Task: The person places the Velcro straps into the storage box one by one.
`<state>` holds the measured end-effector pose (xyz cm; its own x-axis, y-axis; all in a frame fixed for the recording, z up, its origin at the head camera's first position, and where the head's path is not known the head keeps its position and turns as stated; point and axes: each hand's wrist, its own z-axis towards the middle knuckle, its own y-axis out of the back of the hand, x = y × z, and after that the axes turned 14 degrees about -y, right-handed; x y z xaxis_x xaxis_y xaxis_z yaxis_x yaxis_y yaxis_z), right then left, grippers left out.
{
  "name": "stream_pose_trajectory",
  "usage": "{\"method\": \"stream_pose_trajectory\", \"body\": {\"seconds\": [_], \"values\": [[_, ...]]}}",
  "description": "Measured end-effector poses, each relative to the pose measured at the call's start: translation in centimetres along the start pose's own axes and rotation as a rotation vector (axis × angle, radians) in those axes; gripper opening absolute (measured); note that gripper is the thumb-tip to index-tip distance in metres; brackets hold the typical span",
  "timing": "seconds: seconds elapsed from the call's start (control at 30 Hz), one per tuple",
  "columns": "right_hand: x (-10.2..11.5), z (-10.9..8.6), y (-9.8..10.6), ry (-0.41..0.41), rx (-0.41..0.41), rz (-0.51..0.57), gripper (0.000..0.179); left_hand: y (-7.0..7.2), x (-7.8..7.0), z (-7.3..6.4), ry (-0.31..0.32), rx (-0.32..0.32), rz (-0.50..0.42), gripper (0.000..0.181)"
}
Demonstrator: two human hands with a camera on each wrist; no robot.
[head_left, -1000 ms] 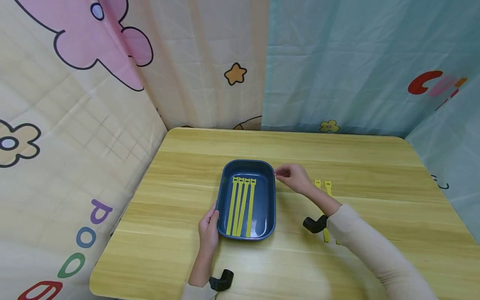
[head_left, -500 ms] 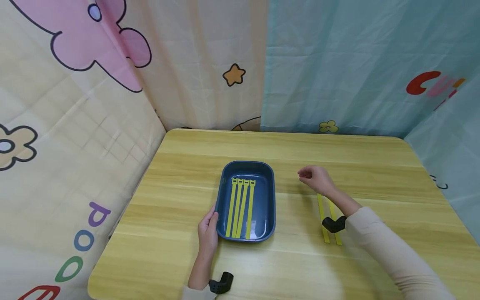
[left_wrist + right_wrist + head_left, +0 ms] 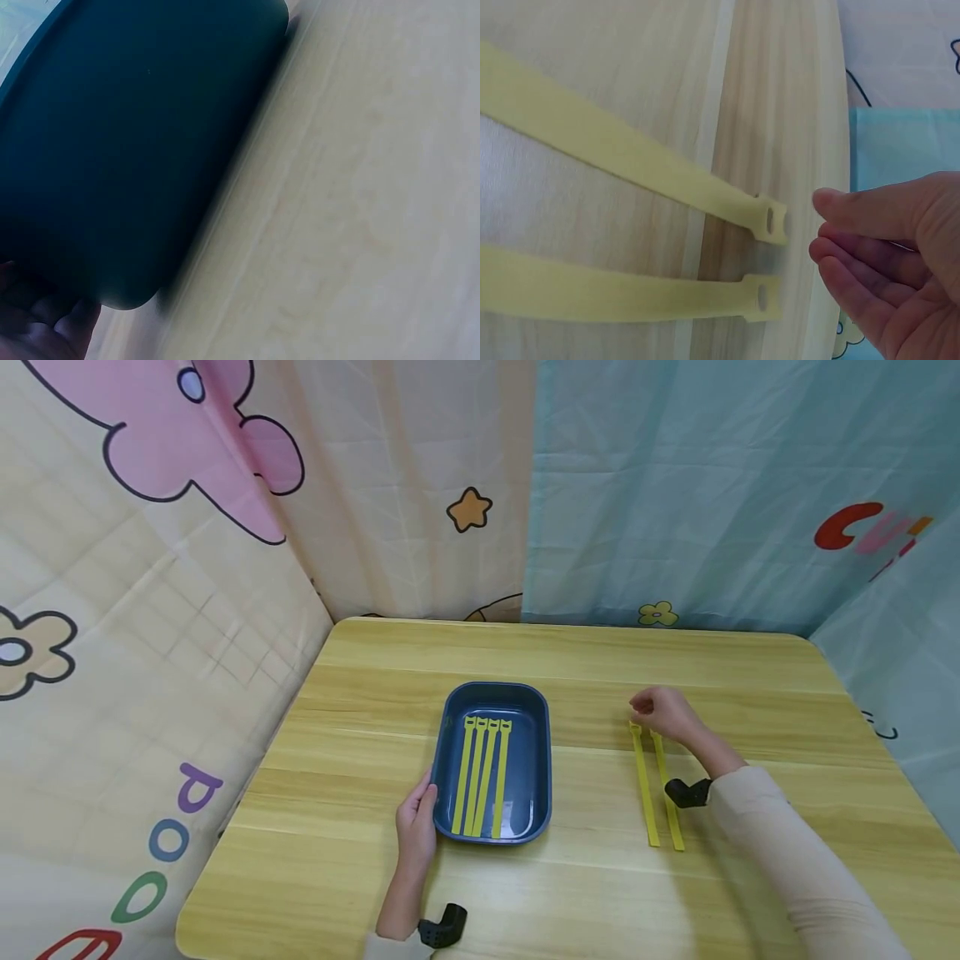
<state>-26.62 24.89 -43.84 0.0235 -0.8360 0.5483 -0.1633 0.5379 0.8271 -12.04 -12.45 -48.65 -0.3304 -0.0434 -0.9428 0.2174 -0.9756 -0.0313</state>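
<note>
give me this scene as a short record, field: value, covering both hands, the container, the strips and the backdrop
left hand: left hand grips the tray at its near left corner
right hand: right hand holds nothing visible, by the slotted ends of the loose strips
container: dark blue tray, rounded corners
strips in tray: four yellow strips, side by side, slotted ends away from the person
loose strips: two, yellow, on the wooden table, right of the tray
backdrop: printed curtains

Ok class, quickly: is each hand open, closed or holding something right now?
Left hand: holding the blue tray by its edge.
Right hand: open, nothing in the fingers, near two yellow straps.
</note>
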Motion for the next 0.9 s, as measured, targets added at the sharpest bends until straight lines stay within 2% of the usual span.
{"method": "stream_pose_trajectory", "body": {"seconds": [0.33,0.63,0.9], "values": [[-0.6,0.63,-0.34,0.002,0.125,-0.134,0.041,-0.16,-0.08,-0.14,0.002,-0.018,-0.007,0.037],[-0.26,0.68,-0.52,0.031,0.156,-0.207,0.034,-0.16,-0.15,-0.1,-0.01,-0.018,-0.002,0.037],[-0.45,0.68,-0.57,0.047,0.168,-0.186,0.027,-0.14,-0.17,-0.03,-0.023,-0.023,0.005,0.035]]}}
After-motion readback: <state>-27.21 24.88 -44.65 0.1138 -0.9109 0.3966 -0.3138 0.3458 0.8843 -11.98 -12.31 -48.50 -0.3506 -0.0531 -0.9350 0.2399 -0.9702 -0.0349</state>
